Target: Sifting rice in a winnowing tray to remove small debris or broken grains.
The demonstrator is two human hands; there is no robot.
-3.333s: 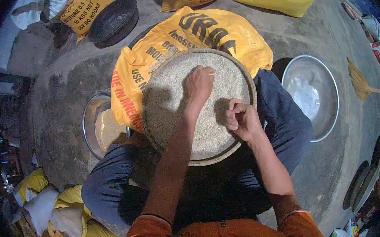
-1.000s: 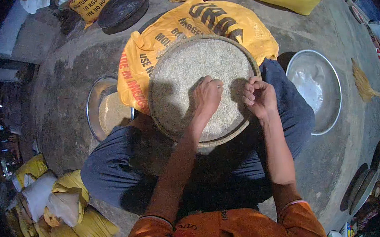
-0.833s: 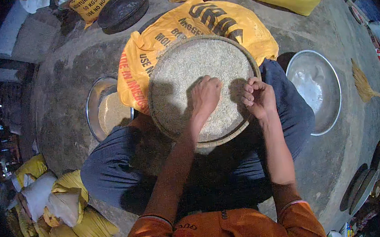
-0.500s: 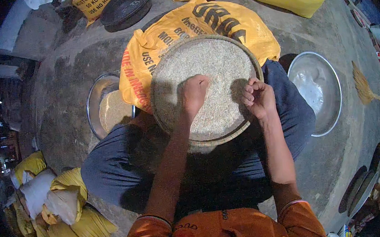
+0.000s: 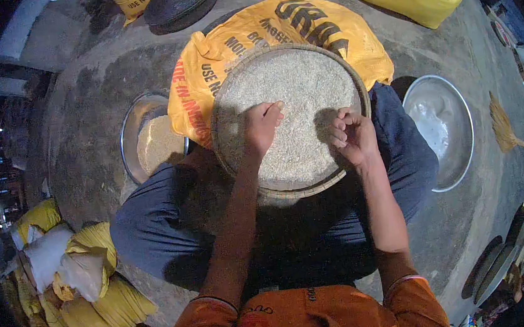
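Pale grain is spread across nearly the whole of a round woven tray, in front of the person's crossed legs. Beneath everything, a grey concrete floor is shown. A yellow-orange sack is partly covered by the far and left sides of the tray. On the right, a wide metal basin is placed just beside the knee; on the left, another metal bowl, near the sack, is partly filled with light brown meal. Well to the right, a straw broom is laid on the floor. Of the hands, the left hand is held over the grain, left of centre, fingers bent and thumb forward; the right hand is kept at the tray's right edge, fingers loosely curled; whether anything is pinched in either cannot be told
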